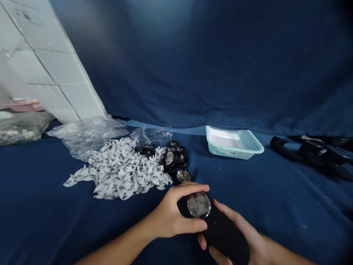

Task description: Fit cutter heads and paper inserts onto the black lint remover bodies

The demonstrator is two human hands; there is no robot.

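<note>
A black fabric shaver (224, 230) with a round perforated metal head (199, 205) is held between both hands, tilted with its head toward the upper left. My right hand (250, 235) is closed round the body from below and the right. The thumb and fingers of my left hand (176, 213) curve about the rim of the metal head, one on each side. Just beyond my left hand, several black round caps with metal mesh (183, 175) lie in a cluster. To their left spreads a heap of small white curved plastic pieces (124, 169).
A light-blue plastic basket (234, 152) with something white inside stands at the back. Clear plastic bags (91, 134) lie behind the heap. More black items (317, 152) are at the far right. White boxes (68, 88) and a hanging dark-blue cloth (206, 66) border the blue-covered surface.
</note>
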